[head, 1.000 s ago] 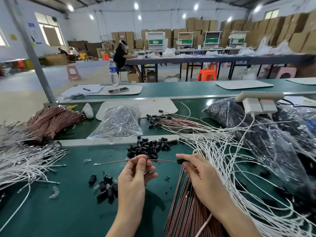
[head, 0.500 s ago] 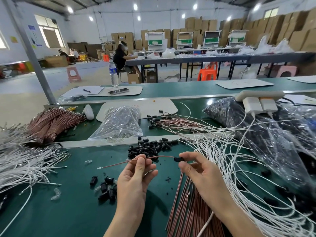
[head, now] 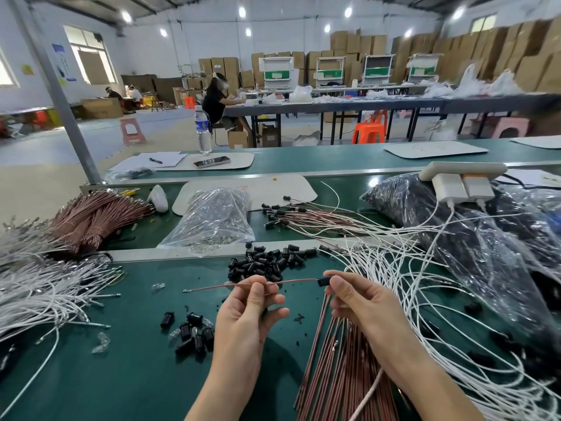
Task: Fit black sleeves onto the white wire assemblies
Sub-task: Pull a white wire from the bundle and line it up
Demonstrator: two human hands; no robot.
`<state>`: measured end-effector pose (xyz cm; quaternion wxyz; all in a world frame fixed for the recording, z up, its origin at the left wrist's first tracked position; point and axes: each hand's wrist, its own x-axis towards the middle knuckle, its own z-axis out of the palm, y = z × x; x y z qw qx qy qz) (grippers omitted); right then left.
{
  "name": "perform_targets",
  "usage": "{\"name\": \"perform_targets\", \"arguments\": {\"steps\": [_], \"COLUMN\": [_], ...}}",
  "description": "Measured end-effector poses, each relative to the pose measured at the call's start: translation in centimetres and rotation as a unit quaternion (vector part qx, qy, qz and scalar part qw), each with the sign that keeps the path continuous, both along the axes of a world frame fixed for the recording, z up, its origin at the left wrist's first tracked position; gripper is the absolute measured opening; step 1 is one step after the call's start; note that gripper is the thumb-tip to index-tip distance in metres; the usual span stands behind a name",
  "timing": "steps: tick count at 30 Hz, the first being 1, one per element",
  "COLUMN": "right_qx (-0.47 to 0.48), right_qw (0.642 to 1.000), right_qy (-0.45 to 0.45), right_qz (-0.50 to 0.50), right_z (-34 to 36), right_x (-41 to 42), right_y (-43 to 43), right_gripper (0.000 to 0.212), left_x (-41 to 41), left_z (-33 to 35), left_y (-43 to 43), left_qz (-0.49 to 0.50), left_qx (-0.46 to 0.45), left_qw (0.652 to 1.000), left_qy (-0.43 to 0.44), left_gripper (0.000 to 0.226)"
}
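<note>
Seating a sleeve on a wire end

I hold one thin brown wire [head: 212, 287] just above the tabletop [head: 106, 375]. My left hand [head: 246, 317] pinches it mid-length between thumb and fingertips, and my right hand [head: 361, 302] pinches the black sleeve [head: 323, 281] at its right end. The sleeve sits on the tip, but I judge it not yet fully home. Next I need to keep the wire stiff near the sleeve and push straight in without buckling it. A pile [head: 267, 262] of spare sleeves lies just beyond, and the white wires [head: 425, 284] fan out to the right. Compared with half a second ago, the hump in the wire has flattened and its free left tip sits slightly nearer my left hand. Both pinches are unchanged.
</note>
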<state>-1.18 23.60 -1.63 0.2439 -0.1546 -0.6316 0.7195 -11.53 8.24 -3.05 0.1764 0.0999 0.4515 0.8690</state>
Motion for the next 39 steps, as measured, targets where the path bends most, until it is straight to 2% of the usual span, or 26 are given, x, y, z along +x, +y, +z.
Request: {"name": "perform_targets", "arguments": {"steps": [7,20,25,30,34,39], "right_qx": [-0.046,-0.027,-0.029,-0.036,-0.052,-0.067], "right_qw": [0.999,0.999,0.998,0.997,0.997,0.997], "right_qy": [0.003,-0.020,-0.021,-0.011,0.009,0.009], "right_qz": [-0.006,0.027,0.048,0.069,0.051,0.038], "right_z": [-0.3,-0.5,-0.9,-1.5,-1.2,-0.9], "right_x": [-0.3,-0.3,-0.5,-1.0,-0.8,-0.6], "right_y": [0.0,0.2,-0.1,-0.5,-0.2,0.1], "right_gripper": [0.036,0.035,0.040,0.059,0.042,0.039], "left_x": [0.4,0.6,0.9,1.8,1.5,0.9], "left_z": [0.0,0.6,0.4,0.1,0.3,0.5], "left_y": [-0.2,-0.3,-0.2,0.1,0.1,-0.2], "left_qz": [0.026,0.046,-0.015,-0.094,-0.064,-0.032], "left_qx": [-0.063,-0.042,-0.059,-0.125,-0.088,-0.046], "left_qw": [0.994,0.997,0.998,0.984,0.993,0.998], "left_qy": [0.086,0.043,0.031,0.090,0.044,0.002], "left_gripper": [0.014,0.015,0.014,0.015,0.033,0.032]}}
